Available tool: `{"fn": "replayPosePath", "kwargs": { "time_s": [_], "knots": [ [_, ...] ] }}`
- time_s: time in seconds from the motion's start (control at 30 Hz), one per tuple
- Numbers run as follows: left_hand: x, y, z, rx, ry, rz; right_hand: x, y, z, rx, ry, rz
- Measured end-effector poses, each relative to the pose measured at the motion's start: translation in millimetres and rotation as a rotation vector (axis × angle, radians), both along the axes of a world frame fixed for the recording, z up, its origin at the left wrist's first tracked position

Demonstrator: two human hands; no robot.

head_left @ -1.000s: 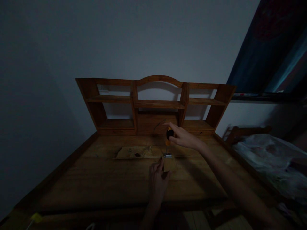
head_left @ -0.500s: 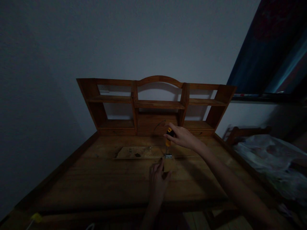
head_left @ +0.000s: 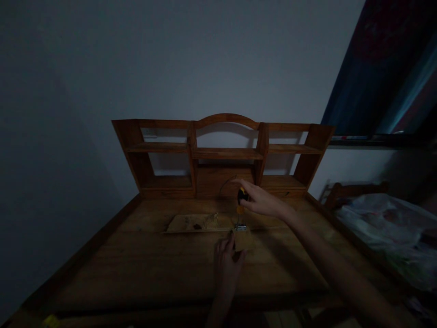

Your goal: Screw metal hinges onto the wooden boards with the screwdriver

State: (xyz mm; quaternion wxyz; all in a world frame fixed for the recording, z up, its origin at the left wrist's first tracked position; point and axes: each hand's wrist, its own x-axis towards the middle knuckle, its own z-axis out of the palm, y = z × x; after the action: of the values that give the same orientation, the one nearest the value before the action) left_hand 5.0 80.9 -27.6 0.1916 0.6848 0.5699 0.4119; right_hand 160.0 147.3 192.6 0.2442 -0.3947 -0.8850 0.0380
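Observation:
My right hand [head_left: 261, 199] grips the yellow and black handle of a screwdriver [head_left: 240, 209], which stands nearly upright. Its tip meets a small metal hinge [head_left: 241, 226] at the far edge of a small wooden block [head_left: 243, 240]. With thumb and fingers, my left hand [head_left: 228, 260] holds that block from its left and near sides on the desk. Just beyond and to the left lies a rough, flat wooden board [head_left: 194, 223] with a dark hole in it. The dim light hides the screw under the tip.
The wooden desk [head_left: 153, 264] carries a shelf unit [head_left: 225, 154] along its back, against the wall. Plastic bags [head_left: 378, 223] lie past the desk's right edge. Something yellow [head_left: 51, 321] shows at the bottom left. A dark curtain [head_left: 372, 77] hangs at the upper right.
The view has tilted slightly up, so the desk and shelf sit lower. My right hand's fingers have shifted on the screwdriver handle, the index finger now straighter. My left hand still holds the block.

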Motion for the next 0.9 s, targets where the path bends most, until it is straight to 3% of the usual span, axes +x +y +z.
{"fn": "replayPosePath", "kwargs": {
  "time_s": [0.07, 0.2, 0.37, 0.53, 0.73, 0.9],
  "knots": [
    [-0.1, 0.4, -0.9, -0.003, 0.001, 0.000, 0.2, -0.4, 0.7, -0.015, -0.027, -0.009],
    [-0.1, 1.9, -3.1, 0.001, -0.006, -0.003, 0.3, -2.1, -0.1, 0.050, -0.139, -0.231],
    [-0.1, 3.0, -4.5, -0.014, -0.008, 0.001, 2.1, -2.1, -0.4, 0.021, -0.049, -0.021],
    [0.5, 2.2, -3.7, -0.027, -0.014, 0.002, 4.6, -2.9, 1.8, 0.058, -0.183, -0.256],
    [1.0, 3.0, -4.4, -0.034, -0.001, 0.007, 10.8, -1.4, 3.2, 0.008, -0.076, -0.043],
    [0.6, 3.8, -5.2, -0.003, 0.003, 0.001, 4.8, -5.1, 3.8, 0.101, -0.273, -0.342]
  ]
}}
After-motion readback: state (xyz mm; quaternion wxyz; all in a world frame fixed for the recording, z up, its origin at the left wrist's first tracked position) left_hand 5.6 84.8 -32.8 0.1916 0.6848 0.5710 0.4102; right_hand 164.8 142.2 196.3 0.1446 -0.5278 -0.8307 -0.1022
